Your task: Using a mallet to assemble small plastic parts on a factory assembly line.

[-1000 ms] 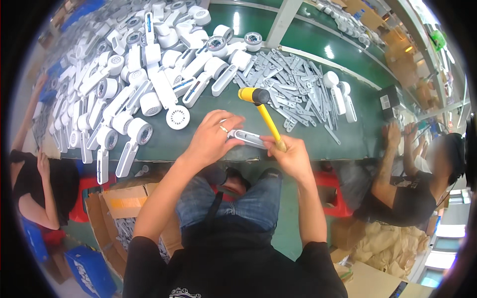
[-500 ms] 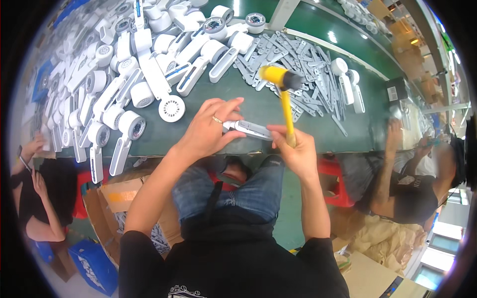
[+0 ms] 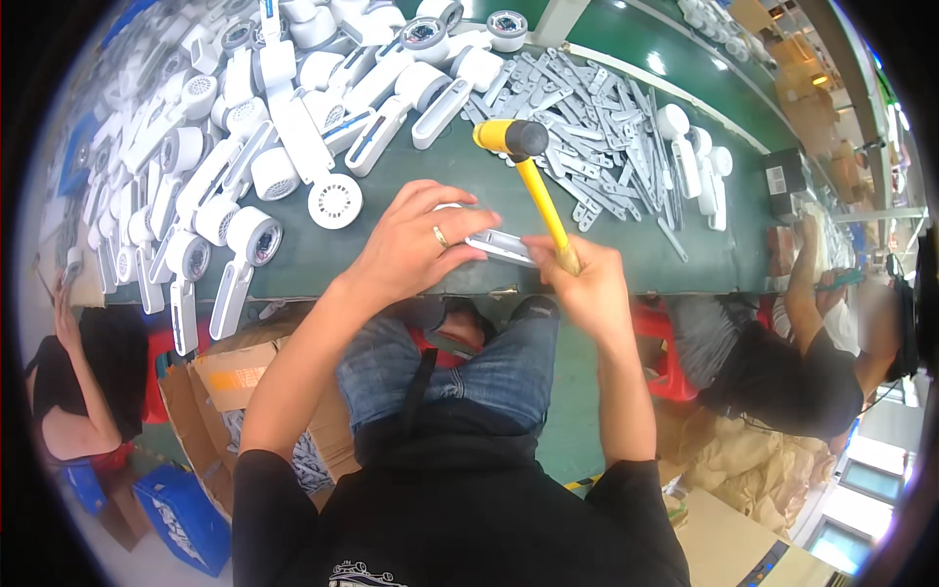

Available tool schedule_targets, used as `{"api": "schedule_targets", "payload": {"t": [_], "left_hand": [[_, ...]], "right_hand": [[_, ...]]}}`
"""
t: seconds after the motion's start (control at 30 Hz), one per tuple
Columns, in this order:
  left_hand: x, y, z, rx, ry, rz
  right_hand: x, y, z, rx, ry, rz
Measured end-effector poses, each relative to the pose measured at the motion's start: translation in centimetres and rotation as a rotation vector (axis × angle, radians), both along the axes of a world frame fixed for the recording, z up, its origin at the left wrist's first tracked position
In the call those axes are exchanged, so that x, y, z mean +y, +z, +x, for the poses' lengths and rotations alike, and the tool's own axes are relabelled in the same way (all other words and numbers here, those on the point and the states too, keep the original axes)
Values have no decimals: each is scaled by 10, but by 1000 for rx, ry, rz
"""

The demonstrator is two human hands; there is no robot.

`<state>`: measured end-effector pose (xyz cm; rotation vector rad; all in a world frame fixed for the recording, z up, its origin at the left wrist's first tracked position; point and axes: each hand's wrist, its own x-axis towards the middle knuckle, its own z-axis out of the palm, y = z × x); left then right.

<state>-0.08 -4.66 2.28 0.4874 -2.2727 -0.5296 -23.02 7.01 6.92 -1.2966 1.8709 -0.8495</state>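
While our left hand (image 3: 416, 240) clasps a white handle-shaped housing (image 3: 503, 247), our right hand (image 3: 589, 284) grips a yellow-and-black mallet (image 3: 539, 201), touching the housing's other end.

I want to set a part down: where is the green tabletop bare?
Green tabletop is bare right of the right hand, between the flat grey strips and the front edge; a smaller patch separates the left hand from the nearest white, round-headed plastic unit. Crowded: upper left with such units, upper middle with strips.
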Motion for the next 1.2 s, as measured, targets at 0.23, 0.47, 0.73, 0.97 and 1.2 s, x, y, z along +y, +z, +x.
{"api": "schedule_targets", "payload": {"t": [0.23,0.47,0.73,0.97,1.2], "left_hand": [[2,-5,0,4,22,96],[2,-7,0,-2,39,107],[0,-8,1,10,13,79],[2,-4,0,15,24,43],[5,-1,-4,26,55,86]], "right_hand": [[-2,7,-6,-117,-18,114],[2,-1,-11,-181,-28,94],[4,-10,-16,-322,-20,58],[2,-10,-8,-167,-18,9],[5,-17,-3,-252,-106,-15]]}}
